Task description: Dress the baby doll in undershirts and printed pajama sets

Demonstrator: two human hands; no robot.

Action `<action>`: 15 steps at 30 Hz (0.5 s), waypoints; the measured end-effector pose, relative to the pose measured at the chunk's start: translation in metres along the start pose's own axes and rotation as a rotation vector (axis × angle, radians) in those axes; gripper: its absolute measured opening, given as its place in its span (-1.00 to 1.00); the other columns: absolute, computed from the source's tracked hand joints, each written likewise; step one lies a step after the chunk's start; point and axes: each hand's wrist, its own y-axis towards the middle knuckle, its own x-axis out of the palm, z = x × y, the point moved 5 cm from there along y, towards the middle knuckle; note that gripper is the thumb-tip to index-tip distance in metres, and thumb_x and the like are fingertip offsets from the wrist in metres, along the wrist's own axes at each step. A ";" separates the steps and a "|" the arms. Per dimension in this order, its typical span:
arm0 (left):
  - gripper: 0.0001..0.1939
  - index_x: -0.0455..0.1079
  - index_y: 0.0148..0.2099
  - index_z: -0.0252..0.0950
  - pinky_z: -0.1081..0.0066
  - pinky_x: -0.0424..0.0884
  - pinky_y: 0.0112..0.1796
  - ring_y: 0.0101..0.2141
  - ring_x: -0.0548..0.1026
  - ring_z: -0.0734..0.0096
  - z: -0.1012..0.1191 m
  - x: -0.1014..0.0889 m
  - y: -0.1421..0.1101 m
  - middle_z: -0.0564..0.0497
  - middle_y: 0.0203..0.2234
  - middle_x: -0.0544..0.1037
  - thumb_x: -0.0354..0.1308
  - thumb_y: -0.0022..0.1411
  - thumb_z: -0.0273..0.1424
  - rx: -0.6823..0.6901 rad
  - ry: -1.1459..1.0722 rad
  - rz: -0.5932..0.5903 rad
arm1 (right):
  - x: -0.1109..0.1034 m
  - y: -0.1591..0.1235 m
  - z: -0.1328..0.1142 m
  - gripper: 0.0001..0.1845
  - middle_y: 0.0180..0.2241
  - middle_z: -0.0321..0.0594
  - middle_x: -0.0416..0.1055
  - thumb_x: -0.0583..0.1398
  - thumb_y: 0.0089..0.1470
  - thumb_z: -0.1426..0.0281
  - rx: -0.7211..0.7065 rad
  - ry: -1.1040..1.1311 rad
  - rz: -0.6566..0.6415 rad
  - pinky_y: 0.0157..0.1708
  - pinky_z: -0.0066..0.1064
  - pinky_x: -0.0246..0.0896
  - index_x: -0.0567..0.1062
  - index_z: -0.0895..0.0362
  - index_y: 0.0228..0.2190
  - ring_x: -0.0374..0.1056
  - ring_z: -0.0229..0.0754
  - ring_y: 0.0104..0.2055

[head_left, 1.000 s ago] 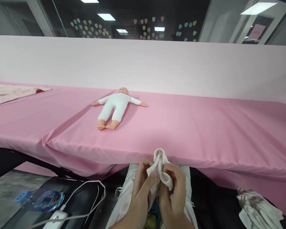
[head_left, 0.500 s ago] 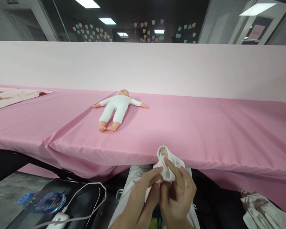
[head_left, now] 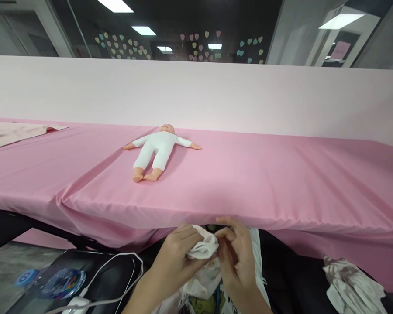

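Note:
A small, bunched white cloth garment (head_left: 204,248) is in my hands above my lap, just in front of the table edge; its exact kind cannot be made out. My left hand (head_left: 178,253) is closed around its gathered upper part, while the rest hangs down below. At the right edge of the cloth, my right hand (head_left: 237,257) has its thumb and fingers bent in a pinch, one finger raised. A baby doll (head_left: 159,148) in a white suit lies on its back on the pink-covered table (head_left: 265,174), arms spread, beyond both hands.
On a black seat at lower left are a plastic bottle (head_left: 57,281) with a blue cap and a white charger (head_left: 77,303) with a cable. A crumpled, stained white cloth (head_left: 352,283) lies at lower right. A cream mat (head_left: 19,131) covers the table's far left.
The white garment has come down toward my lap and turned, its lower part now hanging. My left hand has moved left and wrapped round it; my right hand has shifted to its edge.

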 end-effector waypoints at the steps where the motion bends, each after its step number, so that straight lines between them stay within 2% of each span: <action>1: -0.80 0.29 -0.45 -0.31 0.53 0.25 -0.48 -0.53 0.33 0.55 -0.002 -0.004 -0.001 0.10 -0.58 0.39 0.15 0.20 -0.36 -0.006 0.006 0.018 | 0.001 -0.003 0.004 -0.59 -0.05 -0.11 0.29 0.01 0.22 0.47 0.032 -0.012 -0.033 -0.31 -0.41 0.36 0.11 -0.02 0.08 0.36 -0.26 -0.26; 4: -0.79 0.28 -0.48 -0.33 0.57 0.18 -0.54 -0.59 0.27 0.61 -0.007 -0.020 -0.006 0.12 -0.63 0.31 0.10 0.23 -0.45 -0.039 0.029 0.105 | 0.005 -0.014 0.015 -0.64 -0.09 -0.16 0.29 0.12 0.15 0.43 0.027 -0.102 -0.140 -0.15 -0.35 0.31 0.17 0.01 -0.03 0.33 -0.20 -0.13; 6: -0.78 0.28 -0.50 -0.33 0.57 0.15 -0.57 -0.62 0.23 0.62 -0.008 -0.030 -0.008 0.14 -0.67 0.24 0.11 0.21 -0.49 -0.038 0.056 0.169 | 0.008 -0.023 0.022 -0.74 -0.16 -0.23 0.31 0.17 0.09 0.42 -0.042 -0.170 -0.182 -0.17 -0.38 0.28 0.20 0.02 -0.20 0.31 -0.21 -0.15; 8: -0.80 0.31 -0.50 -0.32 0.56 0.13 -0.57 -0.63 0.20 0.63 -0.006 -0.035 -0.011 0.15 -0.68 0.21 0.14 0.18 -0.51 -0.020 0.078 0.205 | 0.012 -0.032 0.032 -0.77 -0.21 -0.27 0.32 0.19 0.07 0.43 -0.063 -0.240 -0.226 -0.22 -0.40 0.27 0.20 0.03 -0.28 0.32 -0.22 -0.19; 12: -0.87 0.36 -0.45 -0.32 0.54 0.14 -0.57 -0.63 0.22 0.61 -0.001 -0.033 -0.013 0.14 -0.67 0.24 0.15 0.16 -0.53 0.024 0.111 0.212 | 0.018 -0.038 0.046 -0.69 -0.21 -0.24 0.36 0.19 0.07 0.42 -0.016 -0.344 -0.296 -0.21 -0.36 0.27 0.26 0.04 -0.13 0.32 -0.17 -0.18; 15: -0.86 0.36 -0.46 -0.33 0.53 0.15 -0.58 -0.64 0.22 0.61 0.004 -0.031 -0.012 0.13 -0.68 0.25 0.16 0.16 -0.51 0.047 0.130 0.223 | 0.019 -0.036 0.043 -0.68 -0.14 -0.16 0.36 0.13 0.09 0.49 -0.084 -0.361 -0.304 -0.12 -0.30 0.25 0.29 0.07 -0.08 0.29 -0.13 -0.09</action>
